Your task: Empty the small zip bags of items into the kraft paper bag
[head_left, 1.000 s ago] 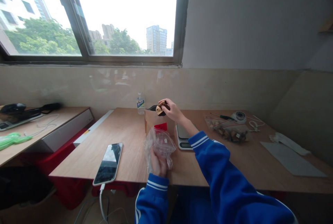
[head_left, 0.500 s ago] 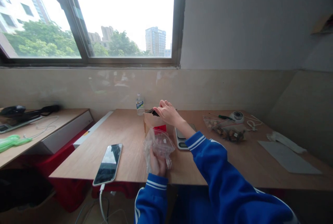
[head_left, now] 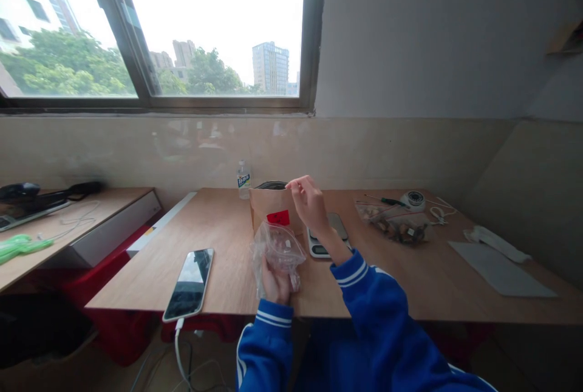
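Observation:
My left hand [head_left: 276, 284] is closed around a clear plastic zip bag [head_left: 285, 252], lifted just in front of a brown paper bag [head_left: 262, 206]. The zip bag's mouth gapes, and a small white bit shows in it. The paper bag stands upright with a red label [head_left: 279, 217] on its front; something dark shows at its open top. At that bag's right top edge is my right hand [head_left: 308, 197], fingertips pinched together. Whatever they hold, if anything, is too small to make out. A white kitchen scale [head_left: 319, 250] lies beside the paper bag, partly behind my right wrist.
A phone [head_left: 189, 285] on a white cable lies at the front left edge. Behind stands a bottle [head_left: 243, 180]. To the right are a bag of brown pieces [head_left: 401, 229], a round white camera [head_left: 415, 200], a screwdriver [head_left: 392, 202] and a grey sheet [head_left: 501, 270].
My right hand has moved from over the paper bag's mouth to its right edge, uncovering the open top. My left hand keeps the zip bag in nearly the same place.

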Action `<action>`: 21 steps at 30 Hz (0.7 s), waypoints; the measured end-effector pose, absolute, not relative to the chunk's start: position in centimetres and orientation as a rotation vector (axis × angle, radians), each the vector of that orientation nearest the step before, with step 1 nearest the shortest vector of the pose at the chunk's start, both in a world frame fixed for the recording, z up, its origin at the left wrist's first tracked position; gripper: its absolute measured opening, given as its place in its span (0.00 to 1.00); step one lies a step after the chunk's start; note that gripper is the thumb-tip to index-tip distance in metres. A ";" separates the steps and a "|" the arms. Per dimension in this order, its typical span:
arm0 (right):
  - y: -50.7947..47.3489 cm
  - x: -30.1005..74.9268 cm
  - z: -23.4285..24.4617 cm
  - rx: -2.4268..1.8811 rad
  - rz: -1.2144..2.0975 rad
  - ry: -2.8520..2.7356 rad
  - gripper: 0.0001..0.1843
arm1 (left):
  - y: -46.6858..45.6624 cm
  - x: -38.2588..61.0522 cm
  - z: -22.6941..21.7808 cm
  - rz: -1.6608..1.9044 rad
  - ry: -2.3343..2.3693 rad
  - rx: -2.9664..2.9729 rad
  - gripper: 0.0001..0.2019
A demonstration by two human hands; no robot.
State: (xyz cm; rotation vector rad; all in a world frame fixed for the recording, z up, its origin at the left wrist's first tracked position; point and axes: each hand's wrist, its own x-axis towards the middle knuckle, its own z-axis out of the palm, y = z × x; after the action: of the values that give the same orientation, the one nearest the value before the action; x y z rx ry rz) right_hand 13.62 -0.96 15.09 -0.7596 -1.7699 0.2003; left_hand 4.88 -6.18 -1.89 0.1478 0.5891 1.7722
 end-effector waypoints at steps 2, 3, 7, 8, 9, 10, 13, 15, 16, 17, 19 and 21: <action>-3.3 14.2 13.3 -0.790 0.336 -1.835 0.17 | -6.3 5.1 -1.5 1.779 0.600 0.213 0.17; -4.4 14.5 12.0 -0.827 0.390 -1.902 0.16 | -6.4 5.3 -1.3 1.779 0.601 0.252 0.18; -6.8 15.7 6.1 -1.041 0.569 -1.867 0.37 | -6.8 6.3 0.1 1.758 0.627 0.386 0.19; -6.7 16.1 5.0 -1.117 0.549 -1.750 0.39 | -6.9 6.5 0.6 1.757 0.658 0.406 0.17; -6.5 16.6 4.3 -1.179 0.526 -1.630 0.40 | -7.1 6.8 1.1 1.759 0.696 0.427 0.14; -6.1 17.2 3.8 -1.226 0.515 -1.522 0.40 | -7.2 6.9 1.7 1.753 0.733 0.462 0.12; -5.2 19.1 4.1 -1.239 0.763 -1.403 0.30 | -7.5 7.3 3.2 1.712 0.843 0.668 0.10; -5.4 20.0 4.8 -1.147 1.062 -1.433 0.23 | -7.6 7.2 3.8 1.727 1.058 0.809 0.10; -5.7 20.2 5.1 -1.097 1.187 -1.443 0.23 | -7.6 7.2 3.9 1.741 1.193 0.873 0.10; -6.1 20.3 5.2 -1.059 1.281 -1.440 0.24 | -7.6 7.1 4.0 1.753 1.324 0.931 0.09; -6.8 20.4 4.9 -1.032 1.399 -1.412 0.24 | -7.6 6.7 3.9 1.740 1.513 1.041 0.09; -6.9 20.7 4.0 -1.049 1.466 -1.402 0.25 | -7.6 6.1 3.9 1.678 1.608 1.145 0.09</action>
State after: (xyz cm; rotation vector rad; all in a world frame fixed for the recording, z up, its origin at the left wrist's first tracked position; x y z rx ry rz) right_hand 20.75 -6.87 3.96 -1.0489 -1.4022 1.4657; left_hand 6.06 -7.65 3.87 1.1452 1.6083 1.6778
